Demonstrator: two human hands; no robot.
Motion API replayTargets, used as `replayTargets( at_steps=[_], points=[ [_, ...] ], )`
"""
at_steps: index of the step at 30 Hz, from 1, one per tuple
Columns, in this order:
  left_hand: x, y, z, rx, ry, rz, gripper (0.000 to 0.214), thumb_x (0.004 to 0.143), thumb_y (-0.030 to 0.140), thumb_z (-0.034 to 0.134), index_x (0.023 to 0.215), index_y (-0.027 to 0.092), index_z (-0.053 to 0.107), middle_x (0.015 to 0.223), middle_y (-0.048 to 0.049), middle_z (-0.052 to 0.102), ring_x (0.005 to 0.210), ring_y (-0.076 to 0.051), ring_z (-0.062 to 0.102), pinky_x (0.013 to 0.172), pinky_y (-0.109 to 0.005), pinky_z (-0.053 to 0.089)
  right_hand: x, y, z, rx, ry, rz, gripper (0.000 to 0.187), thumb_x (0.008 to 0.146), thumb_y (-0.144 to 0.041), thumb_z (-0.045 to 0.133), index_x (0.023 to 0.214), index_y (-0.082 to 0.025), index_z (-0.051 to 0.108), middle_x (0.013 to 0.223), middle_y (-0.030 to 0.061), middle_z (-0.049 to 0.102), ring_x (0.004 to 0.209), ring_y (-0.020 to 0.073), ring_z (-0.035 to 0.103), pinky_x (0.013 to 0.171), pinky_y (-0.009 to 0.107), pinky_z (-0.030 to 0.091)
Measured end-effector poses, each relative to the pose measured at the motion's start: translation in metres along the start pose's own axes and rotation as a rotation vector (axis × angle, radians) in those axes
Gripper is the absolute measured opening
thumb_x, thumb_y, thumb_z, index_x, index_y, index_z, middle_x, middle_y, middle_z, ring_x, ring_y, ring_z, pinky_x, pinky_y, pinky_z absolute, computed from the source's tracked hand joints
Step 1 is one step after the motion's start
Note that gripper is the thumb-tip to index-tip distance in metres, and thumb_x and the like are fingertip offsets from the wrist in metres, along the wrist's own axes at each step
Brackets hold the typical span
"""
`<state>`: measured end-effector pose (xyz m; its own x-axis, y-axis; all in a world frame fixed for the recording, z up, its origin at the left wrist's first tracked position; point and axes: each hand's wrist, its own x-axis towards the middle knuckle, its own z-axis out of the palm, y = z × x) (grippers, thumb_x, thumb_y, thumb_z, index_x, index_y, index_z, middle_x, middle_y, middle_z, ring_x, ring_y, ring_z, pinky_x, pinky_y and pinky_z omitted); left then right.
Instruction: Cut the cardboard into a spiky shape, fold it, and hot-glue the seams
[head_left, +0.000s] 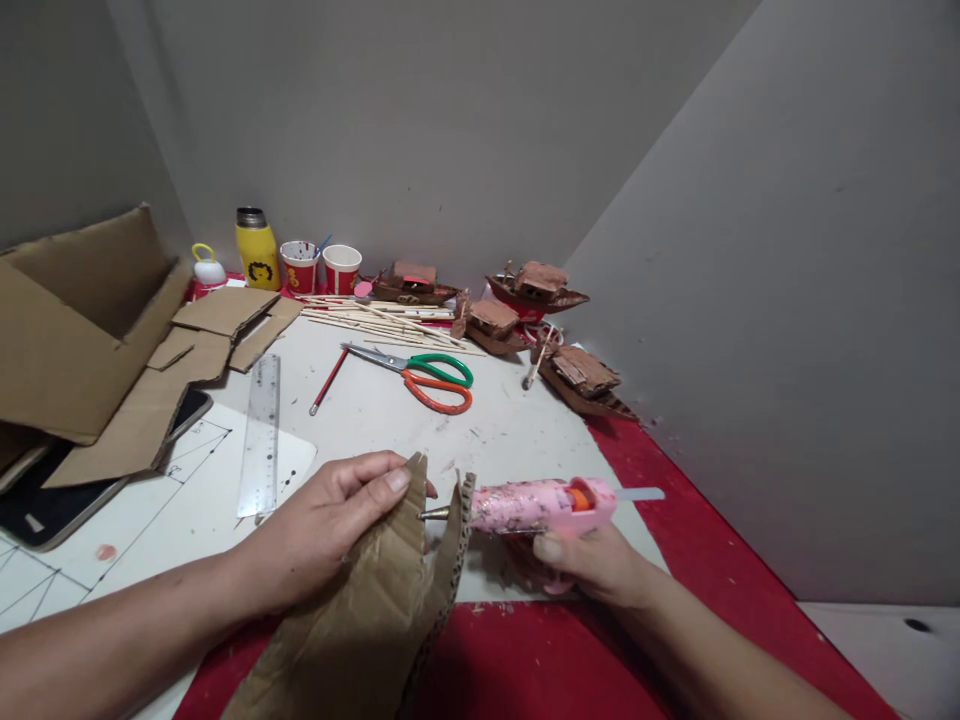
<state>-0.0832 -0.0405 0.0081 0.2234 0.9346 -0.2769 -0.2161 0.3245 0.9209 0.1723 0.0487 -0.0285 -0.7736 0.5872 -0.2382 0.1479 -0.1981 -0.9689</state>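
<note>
My left hand (330, 525) is closed on the top edge of a bent piece of brown corrugated cardboard (375, 620), thumb on its near face. My right hand (592, 565) grips a pink hot glue gun (540, 505) by the handle. The gun lies level, with its metal nozzle pointing left and touching the cardboard's inner fold. A clear glue stick pokes out of the gun's back end.
Green-and-orange scissors (431, 380), a red pencil (328, 382), a clear ruler (261, 435) and wooden sticks (382, 320) lie on the white sheet. Several brown model boats (581, 378) sit at the back right. Cardboard flaps (112, 350), a yellow flask (256, 250) and two red cups (321, 268) stand left.
</note>
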Motion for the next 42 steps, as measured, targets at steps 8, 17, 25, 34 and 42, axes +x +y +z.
replayTargets(
  at_steps=[8,17,25,34,42],
  points=[
    [-0.002,0.001,0.003,-0.063,0.014,0.014,0.025,0.089,0.044,0.060,0.085,0.021,0.066,0.080,0.0023,0.063,0.075,-0.011,0.056,0.074,-0.021,0.043,-0.001,-0.008,0.000,-0.019,-0.046,0.012,0.054,0.068,-0.065,0.070,0.079,-0.012,0.069,0.042,-0.0049,0.042,0.036,0.0071,0.032,0.034,0.020,0.024],
    [-0.003,0.003,0.004,-0.092,0.031,0.036,0.022,0.087,0.043,0.063,0.088,0.023,0.071,0.081,0.0029,0.068,0.077,-0.012,0.058,0.074,-0.021,0.045,-0.002,-0.005,-0.007,-0.034,-0.077,-0.041,0.047,0.072,-0.057,0.072,0.087,-0.013,0.071,0.046,-0.0044,0.045,0.039,0.0075,0.035,0.037,0.020,0.025],
    [-0.003,0.006,0.008,-0.052,0.025,0.040,0.022,0.089,0.042,0.060,0.090,0.023,0.072,0.083,0.0019,0.069,0.081,-0.013,0.058,0.076,-0.022,0.044,0.001,-0.014,-0.009,-0.039,-0.207,-0.047,0.042,0.072,-0.055,0.072,0.079,-0.013,0.071,0.053,-0.0017,0.049,0.041,0.0072,0.035,0.037,0.019,0.026],
    [-0.004,0.008,0.010,-0.054,0.021,0.064,0.021,0.089,0.040,0.061,0.084,0.021,0.070,0.080,0.0031,0.067,0.075,-0.011,0.057,0.072,-0.021,0.043,-0.002,0.001,-0.016,0.081,-0.092,0.005,0.053,0.065,-0.059,0.077,0.091,-0.013,0.070,0.045,-0.0047,0.047,0.037,0.0072,0.035,0.036,0.019,0.030],
    [-0.006,0.010,0.012,-0.044,0.005,0.059,0.022,0.090,0.041,0.058,0.088,0.022,0.071,0.084,0.0025,0.068,0.080,-0.012,0.057,0.075,-0.021,0.043,0.002,-0.020,-0.008,-0.110,-0.151,-0.121,0.038,0.069,-0.049,0.077,0.084,-0.014,0.073,0.059,0.0025,0.060,0.047,0.0110,0.047,0.044,0.022,0.041]
  ],
)
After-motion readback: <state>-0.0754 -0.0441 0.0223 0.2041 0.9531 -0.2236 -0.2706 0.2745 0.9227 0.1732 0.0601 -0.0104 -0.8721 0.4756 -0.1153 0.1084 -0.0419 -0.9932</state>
